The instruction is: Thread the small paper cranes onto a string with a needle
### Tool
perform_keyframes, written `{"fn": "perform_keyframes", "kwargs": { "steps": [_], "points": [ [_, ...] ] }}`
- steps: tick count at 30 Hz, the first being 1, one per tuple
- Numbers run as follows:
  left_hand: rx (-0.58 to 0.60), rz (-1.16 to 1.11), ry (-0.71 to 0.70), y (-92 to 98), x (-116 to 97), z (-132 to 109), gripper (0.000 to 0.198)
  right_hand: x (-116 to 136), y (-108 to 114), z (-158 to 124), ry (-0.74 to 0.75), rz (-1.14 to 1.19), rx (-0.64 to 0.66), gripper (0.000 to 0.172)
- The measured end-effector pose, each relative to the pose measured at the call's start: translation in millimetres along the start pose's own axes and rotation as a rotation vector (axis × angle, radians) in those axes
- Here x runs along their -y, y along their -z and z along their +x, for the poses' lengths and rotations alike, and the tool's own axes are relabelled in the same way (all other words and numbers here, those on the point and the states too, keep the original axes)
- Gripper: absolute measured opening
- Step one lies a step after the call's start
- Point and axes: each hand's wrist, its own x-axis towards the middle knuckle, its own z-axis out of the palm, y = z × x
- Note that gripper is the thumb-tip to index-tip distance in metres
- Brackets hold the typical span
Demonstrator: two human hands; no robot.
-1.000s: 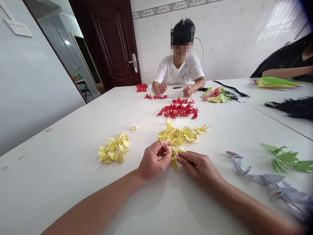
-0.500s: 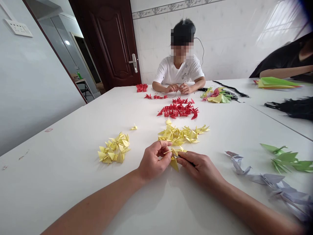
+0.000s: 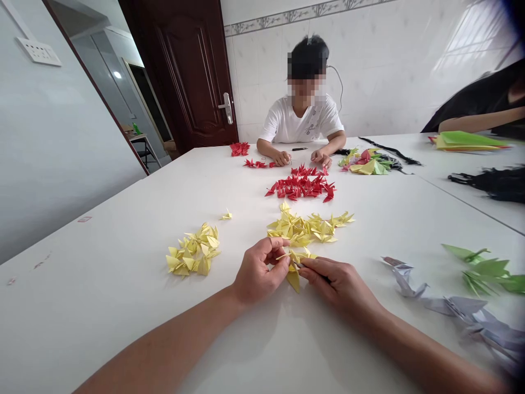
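The left hand and the right hand are both closed, pinching one folded yellow paper crane above the smooth white table. Beyond are two piles of pointed paper cranes, a left yellow pile and a far yellow pile, then one red pile.

Home-like room: glazed white wall tiles with patterned border, dark panelled wooden door, long white surface.
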Motion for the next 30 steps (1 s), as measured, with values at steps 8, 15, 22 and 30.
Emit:
{"fn": "perform_keyframes", "kwargs": {
  "steps": [8,15,22,30],
  "points": [
    [-0.086,0.005,0.003,12.1,10,11,0.027,3,1,-1,-0.030,0.000,-0.051,0.026],
    [-0.148,0.094,-0.027,14.6,11,15,0.022,6,4,-4,-0.029,0.049,-0.035,0.019],
    [-0.161,0.157,-0.169,17.4,12,16,0.018,3,7,-6,0.104,-0.003,0.171,0.033],
    [0.288,0.358,-0.489,20.3,11,9,0.016,6,8,-6,0.172,-0.115,0.251,0.039]
  ]
}}
